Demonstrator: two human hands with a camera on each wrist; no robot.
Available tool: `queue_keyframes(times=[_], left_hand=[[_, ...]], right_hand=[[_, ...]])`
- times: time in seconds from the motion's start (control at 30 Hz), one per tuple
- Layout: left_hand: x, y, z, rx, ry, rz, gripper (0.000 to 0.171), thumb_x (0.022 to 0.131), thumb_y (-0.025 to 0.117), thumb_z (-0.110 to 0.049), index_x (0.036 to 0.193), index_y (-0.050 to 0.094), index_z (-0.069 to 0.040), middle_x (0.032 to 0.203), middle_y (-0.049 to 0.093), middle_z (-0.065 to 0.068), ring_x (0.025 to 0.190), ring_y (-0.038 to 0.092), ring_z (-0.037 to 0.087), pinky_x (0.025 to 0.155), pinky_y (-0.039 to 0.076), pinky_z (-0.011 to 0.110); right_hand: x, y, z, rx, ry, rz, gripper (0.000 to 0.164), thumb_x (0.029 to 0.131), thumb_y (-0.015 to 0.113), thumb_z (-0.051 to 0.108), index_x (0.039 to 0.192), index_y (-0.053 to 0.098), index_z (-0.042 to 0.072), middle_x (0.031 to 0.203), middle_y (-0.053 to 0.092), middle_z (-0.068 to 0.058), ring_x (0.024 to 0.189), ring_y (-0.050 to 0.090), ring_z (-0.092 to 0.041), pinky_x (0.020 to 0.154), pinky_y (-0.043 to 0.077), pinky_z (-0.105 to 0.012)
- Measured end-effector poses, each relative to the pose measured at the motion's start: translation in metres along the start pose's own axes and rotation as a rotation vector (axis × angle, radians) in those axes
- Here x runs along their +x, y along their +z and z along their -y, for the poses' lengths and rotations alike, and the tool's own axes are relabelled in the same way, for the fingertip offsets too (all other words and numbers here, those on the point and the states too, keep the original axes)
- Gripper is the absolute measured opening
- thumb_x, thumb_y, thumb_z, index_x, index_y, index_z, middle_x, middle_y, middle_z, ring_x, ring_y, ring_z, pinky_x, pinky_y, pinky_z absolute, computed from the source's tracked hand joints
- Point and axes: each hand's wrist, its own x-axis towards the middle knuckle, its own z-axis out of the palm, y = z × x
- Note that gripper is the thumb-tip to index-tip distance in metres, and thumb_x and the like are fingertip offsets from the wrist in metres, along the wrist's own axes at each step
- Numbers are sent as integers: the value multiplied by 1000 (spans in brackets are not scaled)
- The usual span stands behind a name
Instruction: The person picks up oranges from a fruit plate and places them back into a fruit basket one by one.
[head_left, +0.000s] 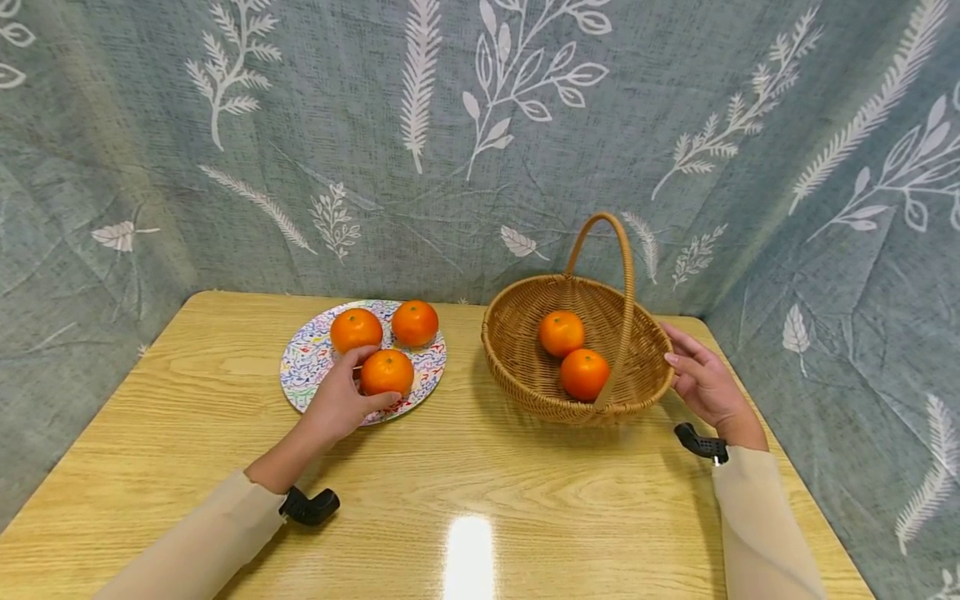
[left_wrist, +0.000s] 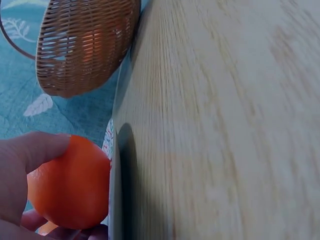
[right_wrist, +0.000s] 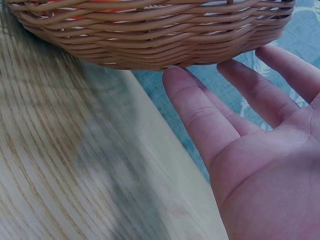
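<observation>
My left hand (head_left: 341, 400) is around the nearest orange (head_left: 387, 373) on a round plate (head_left: 307, 367) with a colourful squiggle pattern. Thumb and fingers lie on opposite sides of this orange in the left wrist view, close over the plate's edge. Behind it on the plate sit two more oranges, one at the left (head_left: 356, 331) and one at the right (head_left: 415, 322). At the right stands a wicker basket (head_left: 517, 387) with a tall handle, holding two oranges (head_left: 562, 333). My right hand (head_left: 705, 379) touches the basket's right rim with fairly straight fingers and thumb.
The wooden table (head_left: 450, 483) carries plate and basket near its back edge. A grey-green curtain (head_left: 337, 125) with white leaf prints hangs behind and along both sides. The basket's handle (head_left: 626, 267) arches well above its rim. Black wrist devices (head_left: 311, 506) sit at both cuffs.
</observation>
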Motion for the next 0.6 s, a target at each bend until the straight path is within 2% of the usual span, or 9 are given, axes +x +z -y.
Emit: queue_keyframes(times=[0.17, 0.33, 0.6], left_hand=[[0, 0, -7, 27, 8, -14, 82, 89, 82, -19, 153, 36, 3, 148, 45, 25, 133, 52, 44, 109, 48, 58], [1, 0, -20, 16, 29, -16, 83, 88, 83, -24, 153, 37, 0, 148, 46, 23, 134, 52, 42, 109, 49, 57], [3, 2, -60, -14, 56, -22, 82, 89, 81, -30, 155, 37, -7, 148, 47, 19, 133, 56, 41, 105, 53, 54]], right_hand=[[2, 0, 0, -12, 14, -11, 59, 108, 41, 0, 163, 19, 1, 143, 56, 1, 120, 66, -11, 92, 60, -26], [3, 0, -1, -9, 14, -12, 58, 108, 41, 0, 163, 21, 1, 143, 56, 1, 121, 66, -11, 92, 60, -26], [2, -2, -1, 13, -1, 7, 58, 108, 39, -2, 163, 20, 0, 143, 57, -1, 119, 67, -13, 92, 59, -26]])
